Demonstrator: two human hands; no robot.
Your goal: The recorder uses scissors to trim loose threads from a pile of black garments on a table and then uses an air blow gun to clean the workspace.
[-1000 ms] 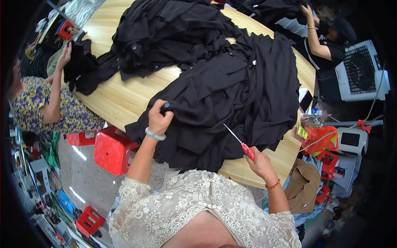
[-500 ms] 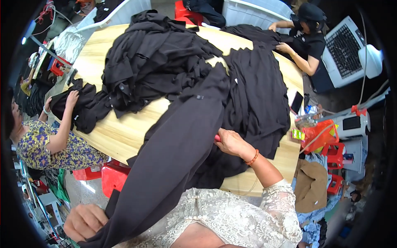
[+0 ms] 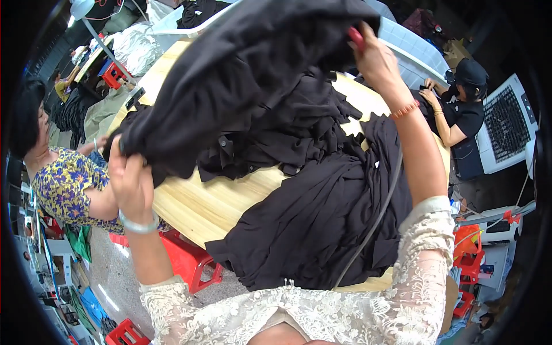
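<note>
A long black garment [image 3: 247, 63] is stretched, slightly blurred, between my raised hands above the table. My left hand [image 3: 132, 181] is closed on its near left end. On the right, my right hand [image 3: 376, 66] is at the garment's other end, fingers closed, with a small red-handled tool [image 3: 356, 38] in its grip; the tool's working end is hidden. Below, a heap of black garments [image 3: 316, 224] lies on the near right of the wooden table [image 3: 201, 198]. Another black pile [image 3: 270, 138], with a button showing, lies farther back, partly covered by the raised garment.
A co-worker in a flowered top [image 3: 66, 181] is close by my left arm. Another co-worker in a black cap [image 3: 468, 109] handles black cloth at the far right. A grey cord [image 3: 374, 230] crosses the near heap. A red stool [image 3: 187, 259] stands by the table's left edge.
Both hands have risen and moved forward, lifting the garment off the table and spreading it across. My left hand came up from the lower left corner. The near heap is now uncovered.
</note>
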